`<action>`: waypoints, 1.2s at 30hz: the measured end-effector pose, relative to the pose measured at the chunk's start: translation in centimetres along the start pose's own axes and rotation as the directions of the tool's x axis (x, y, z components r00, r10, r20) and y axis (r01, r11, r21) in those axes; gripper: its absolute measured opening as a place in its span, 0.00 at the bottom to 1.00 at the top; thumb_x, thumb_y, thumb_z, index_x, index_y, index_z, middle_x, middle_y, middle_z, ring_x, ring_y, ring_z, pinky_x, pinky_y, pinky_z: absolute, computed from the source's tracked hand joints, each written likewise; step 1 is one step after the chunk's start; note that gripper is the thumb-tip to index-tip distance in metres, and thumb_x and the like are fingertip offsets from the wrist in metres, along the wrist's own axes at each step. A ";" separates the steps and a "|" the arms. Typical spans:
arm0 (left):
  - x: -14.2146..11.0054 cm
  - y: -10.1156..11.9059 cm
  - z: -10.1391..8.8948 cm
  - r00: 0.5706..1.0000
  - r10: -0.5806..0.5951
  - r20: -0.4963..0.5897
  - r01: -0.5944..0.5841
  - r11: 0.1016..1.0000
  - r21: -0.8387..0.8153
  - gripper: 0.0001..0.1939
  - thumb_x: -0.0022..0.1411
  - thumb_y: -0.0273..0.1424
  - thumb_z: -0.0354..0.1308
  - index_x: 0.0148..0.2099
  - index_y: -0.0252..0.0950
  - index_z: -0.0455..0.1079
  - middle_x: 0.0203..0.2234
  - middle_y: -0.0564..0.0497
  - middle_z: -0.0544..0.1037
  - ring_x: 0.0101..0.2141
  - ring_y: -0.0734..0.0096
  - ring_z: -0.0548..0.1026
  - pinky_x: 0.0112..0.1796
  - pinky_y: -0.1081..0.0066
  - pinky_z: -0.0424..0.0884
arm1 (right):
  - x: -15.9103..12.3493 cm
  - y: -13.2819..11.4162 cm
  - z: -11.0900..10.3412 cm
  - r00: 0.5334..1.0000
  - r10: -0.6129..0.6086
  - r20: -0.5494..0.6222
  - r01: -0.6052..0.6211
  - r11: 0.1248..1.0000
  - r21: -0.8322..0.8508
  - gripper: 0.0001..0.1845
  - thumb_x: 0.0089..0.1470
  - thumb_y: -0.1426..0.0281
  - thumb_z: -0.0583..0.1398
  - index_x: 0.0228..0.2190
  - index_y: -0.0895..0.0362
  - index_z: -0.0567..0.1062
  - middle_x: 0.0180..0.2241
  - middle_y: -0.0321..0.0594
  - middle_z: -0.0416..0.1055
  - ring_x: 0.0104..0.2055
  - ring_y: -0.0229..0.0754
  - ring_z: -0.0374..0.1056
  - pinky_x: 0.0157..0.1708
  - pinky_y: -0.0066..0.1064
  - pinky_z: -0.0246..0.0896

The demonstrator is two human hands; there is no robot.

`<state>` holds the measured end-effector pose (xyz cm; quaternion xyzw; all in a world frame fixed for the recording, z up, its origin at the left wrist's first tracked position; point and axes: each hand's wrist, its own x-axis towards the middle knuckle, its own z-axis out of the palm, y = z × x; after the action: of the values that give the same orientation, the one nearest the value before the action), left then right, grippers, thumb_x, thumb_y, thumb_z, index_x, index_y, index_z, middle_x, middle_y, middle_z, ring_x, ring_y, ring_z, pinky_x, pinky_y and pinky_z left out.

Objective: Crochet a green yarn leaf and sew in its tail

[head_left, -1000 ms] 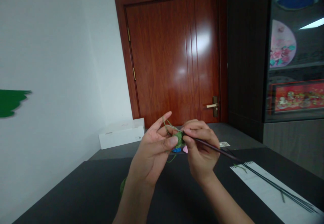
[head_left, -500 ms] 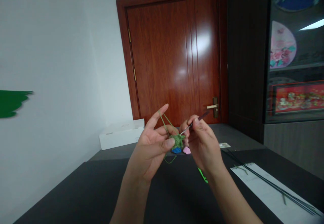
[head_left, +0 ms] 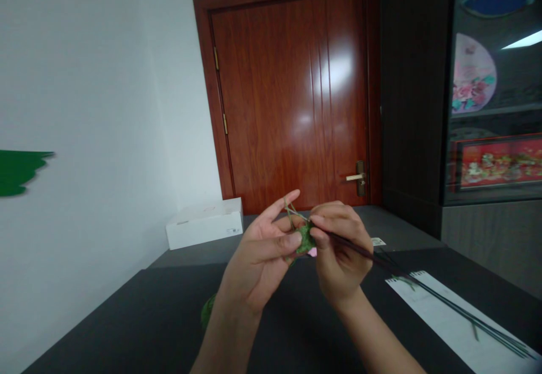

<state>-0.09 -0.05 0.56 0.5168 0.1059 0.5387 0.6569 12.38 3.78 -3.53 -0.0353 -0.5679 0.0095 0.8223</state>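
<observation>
The left hand point(head_left: 258, 244) pinches the small green crochet piece point(head_left: 305, 240). The right hand point(head_left: 341, 255) grasps the dark hook point(head_left: 378, 259), which has come back to the piece.

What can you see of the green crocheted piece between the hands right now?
The green crocheted piece is a small, lumpy patch of matte, textured yarn stitches, partly hidden by fingers. It is held up above the table, pinched by the thumb and fingers of the left hand. The right hand presses close on its other side, and the dark crochet hook points into it, tip hidden. A thin green strand rises from it toward the left forefinger.
</observation>
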 end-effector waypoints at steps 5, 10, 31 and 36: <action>0.2 0.2 -1.1 0.996 0.025 0.085 -0.022 0.999 -0.028 0.45 0.52 0.16 0.68 0.71 0.31 0.58 0.36 0.45 0.78 0.35 0.68 0.76 0.36 0.74 0.72 | 1.0 -0.2 0.7 0.903 0.425 0.057 -0.394 0.772 0.499 0.07 0.67 0.66 0.58 0.34 0.51 0.73 0.26 0.33 0.68 0.28 0.38 0.65 0.30 0.33 0.60; 0.1 0.4 -1.1 0.990 0.077 0.120 -0.079 0.997 0.017 0.45 0.54 0.18 0.68 0.71 0.33 0.57 0.34 0.46 0.77 0.35 0.69 0.75 0.39 0.71 0.72 | 1.6 -0.2 0.4 0.787 0.582 0.206 -0.571 0.560 0.600 0.14 0.66 0.65 0.58 0.28 0.54 0.67 0.23 0.31 0.64 0.25 0.35 0.59 0.29 0.29 0.58; 0.2 0.1 -0.9 0.987 0.058 0.150 -0.056 0.998 -0.018 0.42 0.54 0.17 0.67 0.70 0.30 0.61 0.34 0.46 0.77 0.34 0.70 0.75 0.36 0.74 0.72 | 1.5 -0.4 0.6 0.908 0.418 0.042 -0.383 0.783 0.491 0.09 0.67 0.64 0.57 0.33 0.51 0.70 0.23 0.31 0.62 0.25 0.37 0.59 0.28 0.32 0.59; 0.2 0.2 -1.1 0.983 0.114 0.146 -0.124 0.990 0.064 0.38 0.55 0.18 0.67 0.67 0.31 0.65 0.33 0.47 0.77 0.34 0.70 0.74 0.37 0.73 0.72 | 2.1 -0.3 0.0 0.753 0.607 0.256 -0.624 0.534 0.571 0.14 0.65 0.61 0.59 0.28 0.53 0.67 0.22 0.29 0.59 0.23 0.35 0.54 0.26 0.28 0.55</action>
<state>-0.86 0.69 0.30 0.5830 0.0472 0.5345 0.6101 13.08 3.56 -1.53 0.0419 -0.4925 0.4857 0.7210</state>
